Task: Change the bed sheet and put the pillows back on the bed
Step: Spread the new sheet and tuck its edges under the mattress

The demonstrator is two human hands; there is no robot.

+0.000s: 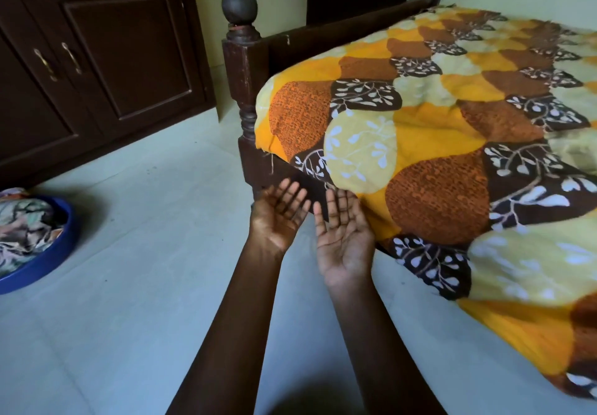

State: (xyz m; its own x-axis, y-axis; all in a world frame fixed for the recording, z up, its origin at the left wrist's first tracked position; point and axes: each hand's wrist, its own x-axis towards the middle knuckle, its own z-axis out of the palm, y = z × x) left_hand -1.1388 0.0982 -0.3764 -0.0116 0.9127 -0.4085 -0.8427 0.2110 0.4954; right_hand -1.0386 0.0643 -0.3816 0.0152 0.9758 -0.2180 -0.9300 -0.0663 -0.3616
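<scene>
A bed sheet [436,130] printed with orange, yellow and brown leaf shapes covers the mattress on the right and hangs over its near edge. The dark wooden bed frame [245,69] has a corner post topped by a round knob. My left hand [279,217] and my right hand [344,237] are held out side by side, palms up, fingers straight, just below the bed's near corner. Neither hand holds anything. The fingertips lie close to the frame rail and the sheet's hanging edge; whether they touch it I cannot tell. No pillows are in view.
A blue basin [48,259] with crumpled patterned cloth [26,227] in it stands on the pale tiled floor [145,285] at the left. A dark wooden cupboard [97,59] with two handles lines the wall behind.
</scene>
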